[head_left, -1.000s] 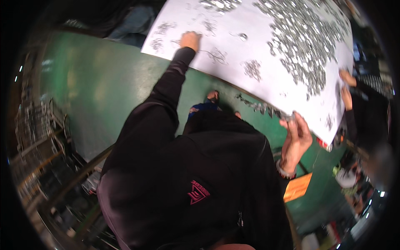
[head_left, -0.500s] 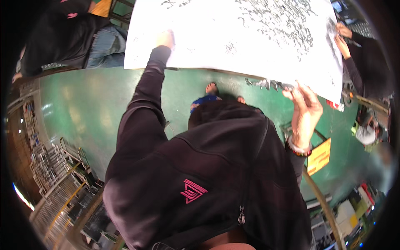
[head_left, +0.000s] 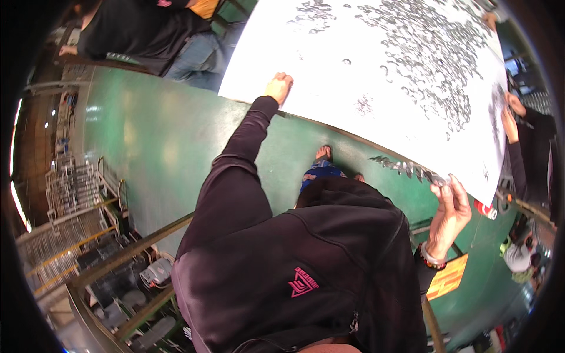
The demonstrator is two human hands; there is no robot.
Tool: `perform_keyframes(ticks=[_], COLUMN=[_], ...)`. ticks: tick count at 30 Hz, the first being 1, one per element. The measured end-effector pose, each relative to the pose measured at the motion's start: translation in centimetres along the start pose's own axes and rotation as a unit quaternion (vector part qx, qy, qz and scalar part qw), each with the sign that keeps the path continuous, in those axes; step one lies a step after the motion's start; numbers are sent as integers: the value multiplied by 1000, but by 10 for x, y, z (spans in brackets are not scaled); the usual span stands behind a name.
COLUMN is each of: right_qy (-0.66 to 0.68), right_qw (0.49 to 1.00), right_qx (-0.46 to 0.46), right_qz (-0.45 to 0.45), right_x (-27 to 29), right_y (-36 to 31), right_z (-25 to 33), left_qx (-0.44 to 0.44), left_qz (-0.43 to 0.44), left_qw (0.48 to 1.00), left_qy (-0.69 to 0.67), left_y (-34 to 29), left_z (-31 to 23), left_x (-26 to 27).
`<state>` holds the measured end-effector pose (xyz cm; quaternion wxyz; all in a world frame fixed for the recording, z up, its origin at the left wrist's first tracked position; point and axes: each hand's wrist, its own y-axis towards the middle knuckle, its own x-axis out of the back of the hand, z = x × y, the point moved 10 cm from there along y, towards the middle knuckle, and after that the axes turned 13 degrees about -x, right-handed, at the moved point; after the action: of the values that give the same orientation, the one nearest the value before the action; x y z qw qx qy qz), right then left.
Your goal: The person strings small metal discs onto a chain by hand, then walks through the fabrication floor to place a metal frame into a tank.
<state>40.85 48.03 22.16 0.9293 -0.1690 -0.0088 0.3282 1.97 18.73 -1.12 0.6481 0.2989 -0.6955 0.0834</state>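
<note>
A white tabletop (head_left: 321,97) carries a large spread of small dark curved pieces (head_left: 432,70), with smaller clusters apart from it. My left hand (head_left: 279,88) rests near the table's close edge, its fingers curled in; whatever may be inside them is hidden. Beyond the table's near right edge, my right hand (head_left: 452,212) pinches one end of a row of dark, shiny, overlapping pieces (head_left: 407,169). That row sticks out leftward over the floor. How its pieces are joined is too small to tell.
On the right, another person's hands (head_left: 512,117) work at the table edge beside a dark heap. A person in a black top (head_left: 138,38) is at the upper left. A red can (head_left: 486,210) shows by the near right corner. An orange stool seat (head_left: 448,276) stands below my right hand.
The view has turned, so the table sits slanted and farther right. My left hand has drawn back closer to the table's near edge. My right hand still grips the row of dark pieces.
</note>
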Motion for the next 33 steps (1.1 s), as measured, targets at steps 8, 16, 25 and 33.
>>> perform_keyframes(ticks=[8,16,25,33], right_qy=[32,17,43,-82], right_qw=[998,999,997,995], right_qx=[-20,48,58,-50], right_qz=[43,-19,-8,1], right_x=[-2,12,15,76], right_y=[9,5,1,107], right_z=[-29,-28,-20,-45], left_qx=[142,-186,-178,-143], left_qz=[27,28,-76,-68], left_qw=[812,778,846,847], left_qy=[-566,-600,-497,-507], left_y=[64,97,98,77], left_z=[-159,-381,-398,-397], left_x=[40,158,171,181])
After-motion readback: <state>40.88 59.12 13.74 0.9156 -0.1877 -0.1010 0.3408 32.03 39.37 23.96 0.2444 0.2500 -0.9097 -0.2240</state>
